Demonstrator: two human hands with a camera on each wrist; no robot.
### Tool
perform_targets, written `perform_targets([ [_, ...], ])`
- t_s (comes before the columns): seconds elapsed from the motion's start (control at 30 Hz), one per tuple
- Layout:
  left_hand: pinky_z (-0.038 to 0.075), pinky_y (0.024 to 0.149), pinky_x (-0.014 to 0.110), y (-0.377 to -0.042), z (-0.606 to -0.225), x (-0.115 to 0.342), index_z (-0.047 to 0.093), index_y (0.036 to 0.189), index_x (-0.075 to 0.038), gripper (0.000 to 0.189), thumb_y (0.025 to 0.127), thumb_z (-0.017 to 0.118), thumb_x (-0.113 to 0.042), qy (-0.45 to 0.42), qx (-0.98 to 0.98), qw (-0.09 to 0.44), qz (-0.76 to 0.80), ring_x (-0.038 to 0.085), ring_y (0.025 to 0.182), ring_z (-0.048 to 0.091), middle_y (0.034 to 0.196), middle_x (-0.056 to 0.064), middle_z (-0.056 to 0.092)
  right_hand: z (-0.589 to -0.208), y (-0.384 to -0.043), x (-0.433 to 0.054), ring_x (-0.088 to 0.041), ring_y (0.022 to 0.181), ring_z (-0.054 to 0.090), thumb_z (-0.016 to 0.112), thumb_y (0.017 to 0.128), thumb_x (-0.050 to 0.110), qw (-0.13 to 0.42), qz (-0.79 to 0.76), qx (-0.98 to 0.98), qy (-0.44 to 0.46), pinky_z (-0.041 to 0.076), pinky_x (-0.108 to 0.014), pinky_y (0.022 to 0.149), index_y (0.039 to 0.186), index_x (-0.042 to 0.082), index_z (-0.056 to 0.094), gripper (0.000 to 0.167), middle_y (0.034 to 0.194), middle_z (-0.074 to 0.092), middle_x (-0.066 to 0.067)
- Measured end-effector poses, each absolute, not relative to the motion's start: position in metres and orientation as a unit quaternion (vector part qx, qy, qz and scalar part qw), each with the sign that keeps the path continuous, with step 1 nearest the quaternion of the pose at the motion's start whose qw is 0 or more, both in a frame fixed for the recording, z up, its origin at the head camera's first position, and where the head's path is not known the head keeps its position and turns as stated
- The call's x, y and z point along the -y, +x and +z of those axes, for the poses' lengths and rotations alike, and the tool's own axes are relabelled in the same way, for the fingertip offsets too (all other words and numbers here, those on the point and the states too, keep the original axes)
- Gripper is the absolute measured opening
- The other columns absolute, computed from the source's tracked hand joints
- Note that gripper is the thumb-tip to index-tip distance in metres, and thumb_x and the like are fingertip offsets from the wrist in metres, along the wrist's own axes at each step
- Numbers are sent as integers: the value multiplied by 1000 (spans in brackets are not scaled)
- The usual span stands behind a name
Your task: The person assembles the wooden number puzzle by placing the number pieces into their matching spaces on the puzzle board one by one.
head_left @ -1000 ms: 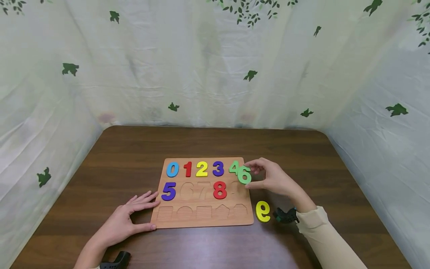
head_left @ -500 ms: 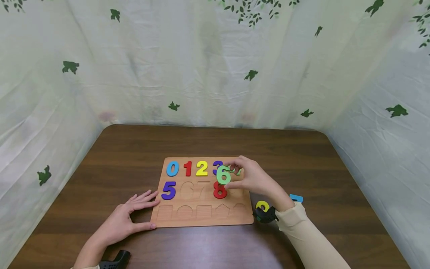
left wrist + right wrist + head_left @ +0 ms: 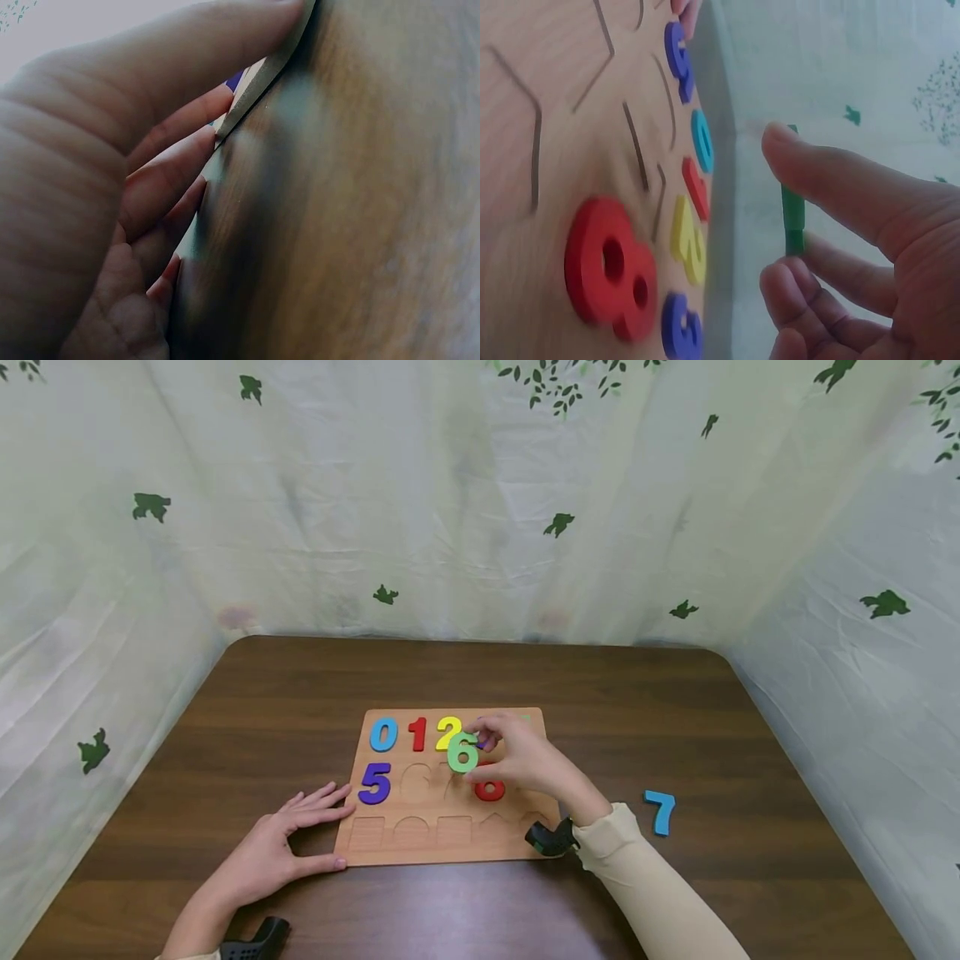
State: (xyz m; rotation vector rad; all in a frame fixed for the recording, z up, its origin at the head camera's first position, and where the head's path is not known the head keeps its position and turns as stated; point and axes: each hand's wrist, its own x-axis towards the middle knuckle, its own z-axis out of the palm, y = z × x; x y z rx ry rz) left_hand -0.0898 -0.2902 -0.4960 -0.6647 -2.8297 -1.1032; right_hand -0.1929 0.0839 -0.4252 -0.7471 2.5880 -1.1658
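My right hand (image 3: 517,758) pinches a green number 6 piece (image 3: 462,753) between thumb and fingers, held above the wooden number board (image 3: 405,852). In the right wrist view the green piece (image 3: 793,202) is seen edge-on, apart from the board. My left hand (image 3: 288,839) rests with straight fingers at the board's left edge, thumb at the lower left corner. On the board sit a blue 0 (image 3: 383,735), red 1 (image 3: 417,734), yellow 2 (image 3: 447,732), purple 5 (image 3: 374,783) and red 8 (image 3: 607,270). The purple 3 (image 3: 681,330) is mostly hidden by my right hand in the head view.
A blue 7 (image 3: 661,812) lies on the brown table (image 3: 300,677) right of my right sleeve. The board has bare outlined recesses, including a lower row of shapes (image 3: 411,832). A pale curtain (image 3: 465,485) with leaf prints surrounds the table's back and sides.
My right hand has carried the green 6 leftward from the board's right edge, over the 3 and toward the 2. The blue 7 has come into view; the yellow piece is now hidden. My left hand stays put.
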Motion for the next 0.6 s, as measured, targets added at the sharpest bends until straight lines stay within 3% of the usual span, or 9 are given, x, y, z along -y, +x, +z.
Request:
perform_targets([
  [0.23, 8, 118, -6, -89, -496, 290, 73, 141, -28, 65, 82, 91, -49, -208, 910, 9, -358, -26, 147, 25, 158, 9, 60, -433, -194, -62, -21, 100, 59, 98, 80, 21, 119, -384, -878, -258, 54, -22, 81, 131, 5, 72, 59, 105, 64, -5],
  [0.6, 9, 120, -4, -90, -497, 292, 74, 140, -25, 66, 81, 92, -47, -216, 907, 19, -362, -26, 148, 25, 157, 12, 61, -444, -191, -44, -16, 99, 60, 98, 80, 24, 142, -379, -882, -240, 53, -24, 85, 131, 7, 72, 59, 107, 67, -3],
])
